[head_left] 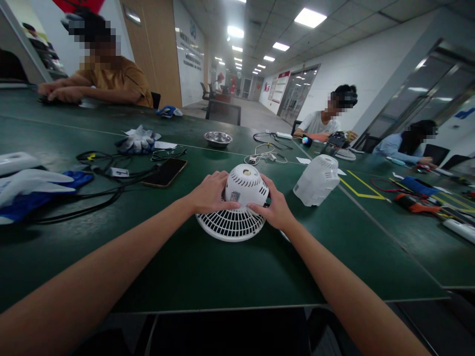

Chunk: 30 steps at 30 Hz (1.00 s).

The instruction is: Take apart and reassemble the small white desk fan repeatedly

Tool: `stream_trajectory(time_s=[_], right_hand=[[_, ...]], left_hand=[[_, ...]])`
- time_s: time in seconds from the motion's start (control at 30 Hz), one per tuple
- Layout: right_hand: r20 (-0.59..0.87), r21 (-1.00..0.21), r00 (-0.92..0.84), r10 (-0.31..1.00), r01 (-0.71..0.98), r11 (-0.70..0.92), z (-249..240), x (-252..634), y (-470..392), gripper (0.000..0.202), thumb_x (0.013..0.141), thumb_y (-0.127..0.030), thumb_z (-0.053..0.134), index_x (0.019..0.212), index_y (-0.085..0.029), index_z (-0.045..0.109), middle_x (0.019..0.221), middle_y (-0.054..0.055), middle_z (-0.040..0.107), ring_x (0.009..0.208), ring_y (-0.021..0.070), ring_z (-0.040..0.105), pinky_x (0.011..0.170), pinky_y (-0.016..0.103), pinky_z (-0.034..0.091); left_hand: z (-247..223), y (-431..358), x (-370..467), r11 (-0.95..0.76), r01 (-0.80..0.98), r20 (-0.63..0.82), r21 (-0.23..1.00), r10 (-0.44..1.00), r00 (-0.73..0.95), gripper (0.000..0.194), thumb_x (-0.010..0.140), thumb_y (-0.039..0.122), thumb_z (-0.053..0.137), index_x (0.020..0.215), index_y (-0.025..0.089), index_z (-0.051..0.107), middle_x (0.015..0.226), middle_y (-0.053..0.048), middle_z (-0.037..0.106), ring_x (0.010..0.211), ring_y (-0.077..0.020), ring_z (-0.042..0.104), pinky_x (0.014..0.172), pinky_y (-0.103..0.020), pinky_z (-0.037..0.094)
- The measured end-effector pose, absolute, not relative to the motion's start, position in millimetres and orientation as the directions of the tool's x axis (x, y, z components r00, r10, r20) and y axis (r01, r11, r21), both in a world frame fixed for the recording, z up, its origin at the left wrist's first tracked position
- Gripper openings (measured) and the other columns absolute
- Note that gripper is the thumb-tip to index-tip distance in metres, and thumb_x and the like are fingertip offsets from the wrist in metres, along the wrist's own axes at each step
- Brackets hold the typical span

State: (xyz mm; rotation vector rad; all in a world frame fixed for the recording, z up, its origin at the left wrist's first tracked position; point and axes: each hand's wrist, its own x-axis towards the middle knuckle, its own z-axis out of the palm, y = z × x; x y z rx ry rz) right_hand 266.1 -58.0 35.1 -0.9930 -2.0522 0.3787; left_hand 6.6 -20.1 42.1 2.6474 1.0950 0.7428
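Note:
In the middle of the green table, a white fan grille (233, 228) lies with its ribs downward and a domed, slotted motor cover (243, 183) on top. From the left, my left hand (213, 193) wraps round the cover, its thumb along the lower front. My right hand (272, 202) clasps the other side, thumb also at the front. Both hands are closed on the cover, and most of the right fingers are hidden behind it. To the right of my hands stands a white plastic fan base (317, 180), apart from them.
A phone (166, 172), black cables (107, 193) and blue-white gloves (37, 190) lie leftward. Behind the fan are a metal bowl (218, 139) and a white cable (267, 154). Tools (417, 203) lie at the right. Several people sit around the table (208, 282).

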Motion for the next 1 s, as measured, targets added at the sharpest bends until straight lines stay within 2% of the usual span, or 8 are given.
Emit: stream_trajectory(time_s=[0.2,0.43,0.6,0.77,0.83,0.93,1.0], right_hand=[[0.555,-0.545,-0.364,0.748,0.521,0.657,35,265,-57,0.089,0.078,-0.049,0.078,0.153,-0.032,0.033,0.151,0.010,0.051,0.131,0.0355,0.055,0.112,0.061,0.042],[0.545,-0.570,-0.329,0.771,0.529,0.629,30,264,-58,0.088,0.079,-0.048,0.078,0.153,-0.031,0.033,0.149,0.011,0.052,0.128,0.0354,0.057,0.107,0.060,0.048],[0.553,-0.558,-0.328,0.766,0.536,0.633,30,263,-57,0.088,0.079,-0.049,0.077,0.153,-0.032,0.032,0.149,0.011,0.053,0.128,0.0356,0.057,0.106,0.062,0.048],[0.574,-0.494,-0.340,0.745,0.582,0.646,32,264,-56,0.090,0.080,-0.053,0.075,0.154,-0.032,0.029,0.152,0.011,0.049,0.130,0.0375,0.055,0.109,0.064,0.045],[0.571,-0.469,-0.358,0.739,0.597,0.651,33,266,-57,0.094,0.080,-0.055,0.074,0.156,-0.031,0.024,0.154,0.012,0.047,0.130,0.0395,0.055,0.108,0.065,0.044],[0.514,-0.509,-0.407,0.755,0.565,0.650,35,271,-61,0.096,0.085,-0.056,0.066,0.159,-0.030,0.013,0.135,0.012,0.064,0.106,0.0357,0.068,0.094,0.060,0.055],[0.466,-0.554,-0.442,0.767,0.530,0.642,36,273,-64,0.092,0.088,-0.053,0.061,0.160,-0.031,0.009,0.115,0.008,0.073,0.084,0.0296,0.072,0.081,0.054,0.060]], left_hand=[[40,-22,9,-0.686,0.628,0.406,0.368,0.726,0.555,0.080,0.076,0.069,0.067,0.137,0.021,0.050,0.125,-0.014,0.060,0.108,-0.0348,0.054,0.093,-0.054,0.043],[44,-27,13,-0.689,0.615,0.423,0.383,0.723,0.546,0.079,0.079,0.066,0.066,0.138,0.017,0.047,0.128,-0.017,0.059,0.111,-0.0362,0.055,0.095,-0.056,0.044],[42,-24,12,-0.702,0.598,0.437,0.388,0.711,0.551,0.077,0.080,0.064,0.066,0.139,0.018,0.047,0.130,-0.017,0.058,0.115,-0.0359,0.055,0.098,-0.056,0.044],[41,-22,11,-0.679,0.603,0.412,0.418,0.734,0.540,0.080,0.078,0.064,0.068,0.141,0.018,0.046,0.129,-0.017,0.059,0.114,-0.0375,0.056,0.096,-0.057,0.046],[42,-22,9,-0.676,0.583,0.420,0.451,0.737,0.529,0.082,0.081,0.059,0.067,0.145,0.018,0.041,0.133,-0.018,0.057,0.117,-0.0374,0.056,0.097,-0.056,0.047],[43,-25,7,-0.695,0.506,0.435,0.511,0.716,0.545,0.086,0.086,0.050,0.064,0.157,0.022,0.023,0.143,-0.018,0.053,0.123,-0.0364,0.057,0.102,-0.055,0.045],[43,-27,6,-0.717,0.445,0.431,0.537,0.686,0.586,0.100,0.084,0.050,0.067,0.160,0.025,0.008,0.148,-0.018,0.049,0.128,-0.0382,0.055,0.106,-0.057,0.043]])
